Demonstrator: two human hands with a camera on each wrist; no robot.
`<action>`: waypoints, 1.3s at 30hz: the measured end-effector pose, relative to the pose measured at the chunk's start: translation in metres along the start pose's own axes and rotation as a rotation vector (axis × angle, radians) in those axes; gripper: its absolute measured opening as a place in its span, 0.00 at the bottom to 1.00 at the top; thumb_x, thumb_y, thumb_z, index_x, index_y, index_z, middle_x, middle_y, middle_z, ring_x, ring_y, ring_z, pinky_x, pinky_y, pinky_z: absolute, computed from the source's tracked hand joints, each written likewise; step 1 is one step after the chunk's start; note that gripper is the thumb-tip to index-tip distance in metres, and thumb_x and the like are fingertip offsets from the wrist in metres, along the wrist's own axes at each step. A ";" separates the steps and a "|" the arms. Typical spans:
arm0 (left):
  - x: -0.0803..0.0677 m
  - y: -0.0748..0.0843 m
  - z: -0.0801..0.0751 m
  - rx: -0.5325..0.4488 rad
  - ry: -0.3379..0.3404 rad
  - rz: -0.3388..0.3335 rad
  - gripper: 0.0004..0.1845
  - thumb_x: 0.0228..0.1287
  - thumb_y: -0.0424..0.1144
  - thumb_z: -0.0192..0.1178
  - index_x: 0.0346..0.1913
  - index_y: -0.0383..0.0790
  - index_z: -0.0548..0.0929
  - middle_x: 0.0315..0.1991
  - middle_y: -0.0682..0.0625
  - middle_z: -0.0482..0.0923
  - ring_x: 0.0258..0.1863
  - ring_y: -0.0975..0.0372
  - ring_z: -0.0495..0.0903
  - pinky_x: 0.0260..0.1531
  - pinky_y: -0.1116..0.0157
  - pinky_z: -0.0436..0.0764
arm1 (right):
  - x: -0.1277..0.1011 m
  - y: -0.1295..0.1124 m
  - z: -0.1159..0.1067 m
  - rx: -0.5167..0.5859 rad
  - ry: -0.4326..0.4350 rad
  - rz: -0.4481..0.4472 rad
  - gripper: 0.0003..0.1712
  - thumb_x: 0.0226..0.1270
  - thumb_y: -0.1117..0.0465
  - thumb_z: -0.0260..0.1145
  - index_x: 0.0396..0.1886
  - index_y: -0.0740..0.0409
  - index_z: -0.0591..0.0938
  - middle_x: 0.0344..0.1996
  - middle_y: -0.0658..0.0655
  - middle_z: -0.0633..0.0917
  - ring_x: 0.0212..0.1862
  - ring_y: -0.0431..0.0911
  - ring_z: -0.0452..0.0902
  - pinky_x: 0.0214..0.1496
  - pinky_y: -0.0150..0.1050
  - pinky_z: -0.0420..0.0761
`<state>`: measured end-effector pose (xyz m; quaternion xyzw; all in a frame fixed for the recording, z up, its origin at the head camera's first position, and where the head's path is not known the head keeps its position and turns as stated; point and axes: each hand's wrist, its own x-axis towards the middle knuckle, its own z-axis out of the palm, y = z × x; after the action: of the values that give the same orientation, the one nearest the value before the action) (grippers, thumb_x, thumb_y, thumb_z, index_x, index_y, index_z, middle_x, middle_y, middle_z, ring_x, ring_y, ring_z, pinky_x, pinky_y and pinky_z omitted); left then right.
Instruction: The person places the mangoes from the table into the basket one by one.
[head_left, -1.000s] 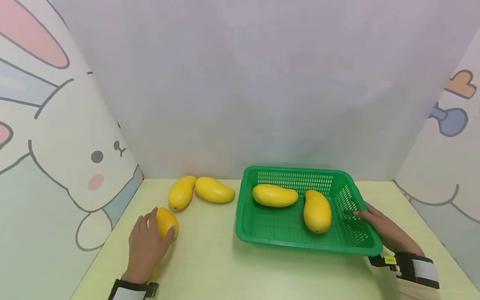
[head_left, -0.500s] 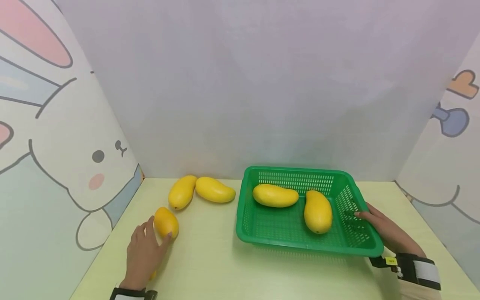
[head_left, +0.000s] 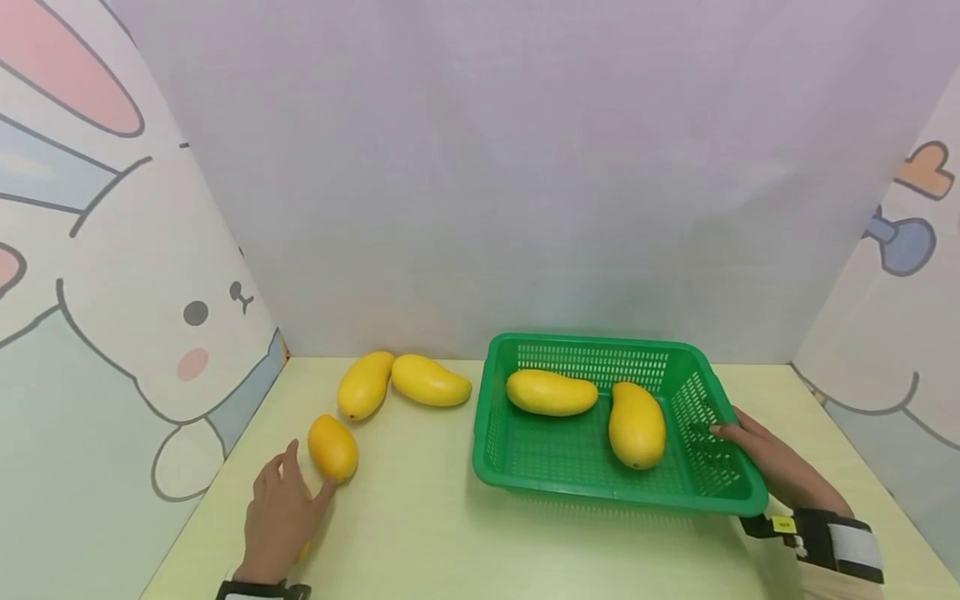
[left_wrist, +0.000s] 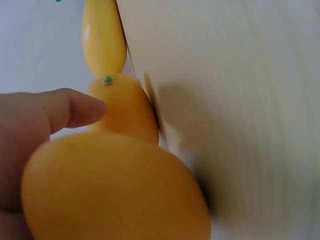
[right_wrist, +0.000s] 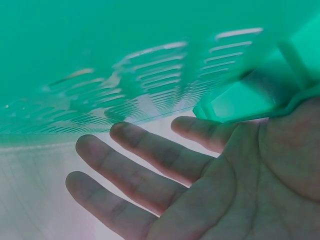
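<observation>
Mango lies near left edge of table, unlifted; left hand behind it, fingers loose and slightly apart, fingertips touching fruit, no grip closed. Right hand at right rim of green basket, thumb over rim, fingers spread beneath. Basket holds two mangoes. Step looks like grasping; next move calls for fingers wrapped round fruit, then lift toward basket.

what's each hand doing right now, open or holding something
Left hand: open, loose fingers resting against the small yellow mango on the table.
Right hand: thumb hooked over the right rim of the green plastic slotted basket, fingers straight beneath it.
</observation>
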<state>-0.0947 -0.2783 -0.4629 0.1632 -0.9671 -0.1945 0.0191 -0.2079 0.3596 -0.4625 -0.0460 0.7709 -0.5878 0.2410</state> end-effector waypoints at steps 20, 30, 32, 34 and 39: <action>0.009 -0.011 -0.005 0.040 -0.114 -0.043 0.47 0.64 0.45 0.64 0.76 0.28 0.50 0.62 0.22 0.64 0.56 0.30 0.69 0.45 0.35 0.76 | -0.002 -0.002 0.000 0.001 -0.006 0.003 0.45 0.84 0.50 0.46 0.80 0.60 0.29 0.64 0.78 0.68 0.50 0.54 0.83 0.47 0.51 0.85; 0.012 -0.009 -0.003 0.063 -0.125 -0.070 0.37 0.64 0.39 0.63 0.72 0.27 0.62 0.60 0.25 0.68 0.54 0.34 0.71 0.42 0.36 0.79 | -0.001 -0.001 0.000 -0.008 0.003 -0.004 0.45 0.84 0.51 0.45 0.80 0.60 0.29 0.65 0.81 0.66 0.50 0.54 0.83 0.47 0.50 0.85; 0.013 -0.009 -0.002 0.074 -0.122 -0.066 0.35 0.64 0.39 0.63 0.70 0.28 0.65 0.60 0.26 0.69 0.54 0.35 0.72 0.41 0.37 0.79 | -0.001 -0.002 0.000 -0.006 0.007 0.004 0.45 0.84 0.50 0.46 0.80 0.60 0.29 0.66 0.80 0.65 0.50 0.54 0.82 0.48 0.50 0.85; 0.013 -0.010 -0.002 0.078 -0.122 -0.052 0.34 0.63 0.39 0.63 0.69 0.28 0.67 0.59 0.26 0.70 0.53 0.35 0.72 0.40 0.37 0.80 | -0.002 -0.003 0.001 -0.004 0.004 0.007 0.46 0.84 0.49 0.46 0.80 0.60 0.29 0.65 0.79 0.66 0.50 0.54 0.82 0.48 0.50 0.84; 0.011 -0.010 -0.002 0.082 -0.117 -0.015 0.27 0.62 0.38 0.64 0.62 0.28 0.76 0.56 0.28 0.73 0.52 0.35 0.73 0.39 0.38 0.80 | -0.001 -0.002 0.001 -0.002 -0.004 0.000 0.45 0.84 0.51 0.46 0.80 0.60 0.28 0.64 0.77 0.69 0.49 0.53 0.83 0.48 0.49 0.84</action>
<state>-0.1022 -0.2913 -0.4650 0.1595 -0.9724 -0.1640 -0.0454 -0.2067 0.3590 -0.4604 -0.0476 0.7710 -0.5870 0.2424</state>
